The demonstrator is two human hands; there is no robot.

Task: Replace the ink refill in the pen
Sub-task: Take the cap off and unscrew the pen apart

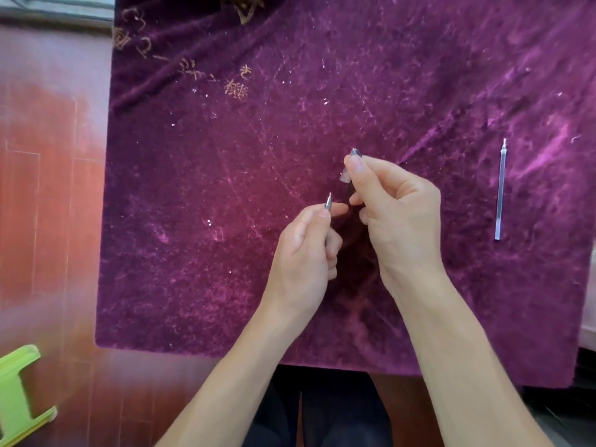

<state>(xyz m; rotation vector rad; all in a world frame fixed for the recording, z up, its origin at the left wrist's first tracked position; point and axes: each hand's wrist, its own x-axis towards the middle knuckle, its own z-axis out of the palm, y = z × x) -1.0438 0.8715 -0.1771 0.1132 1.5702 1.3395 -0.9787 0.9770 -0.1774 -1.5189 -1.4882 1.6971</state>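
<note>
My left hand [303, 253] pinches the pen's silver metal tip cone [328, 203], its point aimed up and away from me. My right hand [393, 208] grips the pen barrel [345, 175], a clear and dark tube that shows above and below my thumb and forefinger; most of it is hidden by the fingers. The two parts are apart, a short gap between them. A thin clear refill [500, 191] lies by itself on the cloth to the right of my right hand, its tip pointing away from me.
A purple velvet cloth [225, 188] with gold embroidery at the far left covers the table. To the left is a reddish wooden floor [48, 204]. A green plastic stool [19, 391] stands at the lower left corner.
</note>
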